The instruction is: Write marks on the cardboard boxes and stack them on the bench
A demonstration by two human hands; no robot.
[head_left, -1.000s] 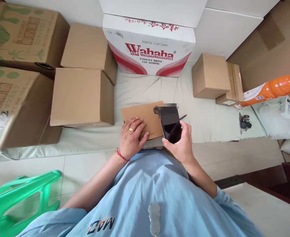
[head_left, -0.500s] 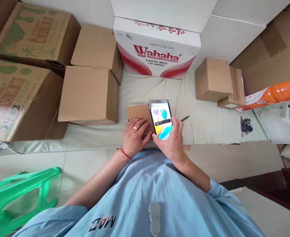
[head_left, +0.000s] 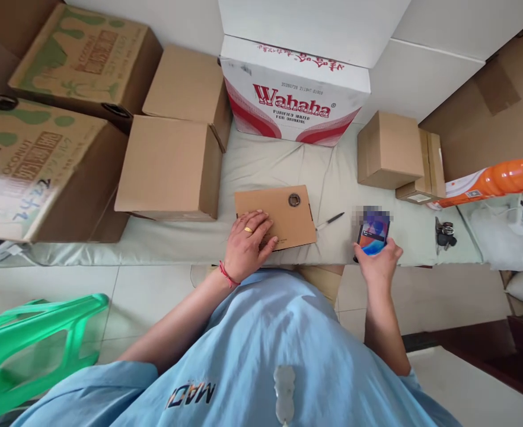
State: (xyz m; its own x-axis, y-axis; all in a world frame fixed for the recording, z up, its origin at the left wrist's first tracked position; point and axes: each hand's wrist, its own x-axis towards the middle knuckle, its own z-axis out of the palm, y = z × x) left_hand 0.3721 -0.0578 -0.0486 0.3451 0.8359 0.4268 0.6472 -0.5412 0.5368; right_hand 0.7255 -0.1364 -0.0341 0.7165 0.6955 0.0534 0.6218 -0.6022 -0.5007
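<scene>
My left hand point(head_left: 249, 244) lies flat on the left part of a brown notebook point(head_left: 295, 222), its fingers stretched out. The notebook's cover is closed and has a dark round-cornered emblem near its top right corner. My right hand point(head_left: 379, 261) grips a smartphone point(head_left: 374, 232) by its lower edges, over the cloth to the right of the notebook. The phone's screen is lit and faces up. A dark pen point(head_left: 335, 217) lies on the cloth between the notebook and the phone, its left end close to the notebook's edge.
Cardboard boxes point(head_left: 166, 166) stand on the left, a white and red Wahaha carton point(head_left: 295, 110) at the back. Smaller boxes point(head_left: 388, 148), an orange bottle-shaped package point(head_left: 497, 181) and keys point(head_left: 445, 232) are on the right. A green stool point(head_left: 66, 314) stands on the floor at left.
My right hand has carried the phone rightward, off the notebook, uncovering its right part and emblem. My left hand has stayed on the notebook. The view has shifted slightly.
</scene>
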